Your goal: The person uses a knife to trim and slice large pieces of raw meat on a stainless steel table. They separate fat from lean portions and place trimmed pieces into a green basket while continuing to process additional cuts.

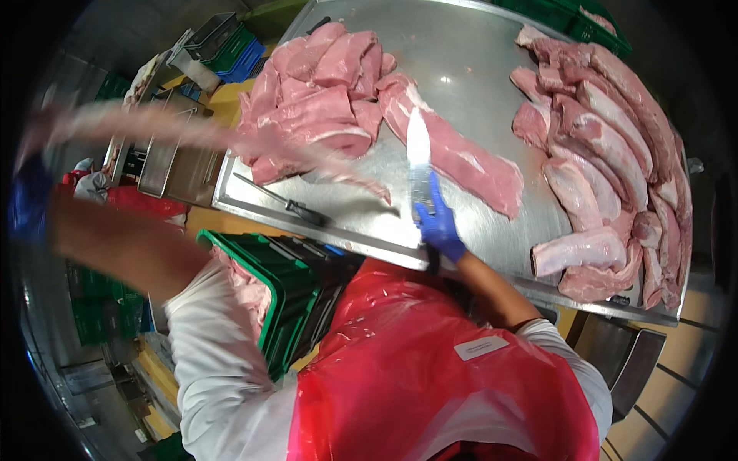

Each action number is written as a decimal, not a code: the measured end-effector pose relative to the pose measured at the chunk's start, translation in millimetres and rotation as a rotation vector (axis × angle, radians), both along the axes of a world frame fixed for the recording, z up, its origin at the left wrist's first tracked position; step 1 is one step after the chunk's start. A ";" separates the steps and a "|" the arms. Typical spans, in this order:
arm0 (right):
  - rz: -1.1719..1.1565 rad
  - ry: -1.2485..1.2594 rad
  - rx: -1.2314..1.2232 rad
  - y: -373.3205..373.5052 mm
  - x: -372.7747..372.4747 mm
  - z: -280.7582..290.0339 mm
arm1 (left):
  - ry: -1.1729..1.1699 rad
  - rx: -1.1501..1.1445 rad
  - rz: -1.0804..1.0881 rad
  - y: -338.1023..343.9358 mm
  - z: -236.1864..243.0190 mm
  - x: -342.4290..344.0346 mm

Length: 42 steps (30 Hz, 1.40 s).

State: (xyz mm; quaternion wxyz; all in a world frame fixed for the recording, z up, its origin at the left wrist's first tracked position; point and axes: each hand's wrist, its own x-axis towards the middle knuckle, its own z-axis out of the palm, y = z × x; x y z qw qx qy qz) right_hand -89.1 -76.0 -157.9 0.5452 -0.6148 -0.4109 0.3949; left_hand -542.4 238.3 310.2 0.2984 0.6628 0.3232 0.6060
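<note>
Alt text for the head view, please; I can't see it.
The right hand holds a knife by a meat slab on a steel table; the left hand, far left, holds a blurred meat strip. Meat piles flank the slab.

- there's a white rectangular label [482,348] on the red apron [400,376], lower part of the frame, a bit right of the middle
- sits slightly tilted, faint tiny print on it
- way too small and blurry for me, so no readable text tbh
</note>
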 end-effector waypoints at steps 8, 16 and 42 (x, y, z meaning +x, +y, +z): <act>-0.439 0.226 -0.294 -140.3 105.1 -26.8 | 0.693 -0.190 0.243 -224.3 135.9 -322.6; -0.512 0.341 -0.043 -74.7 90.9 -35.6 | 0.833 0.089 1.040 -237.9 -124.3 -344.4; -0.765 -0.415 -0.229 93.7 152.9 -55.2 | 1.510 0.220 -0.447 89.7 -463.9 468.0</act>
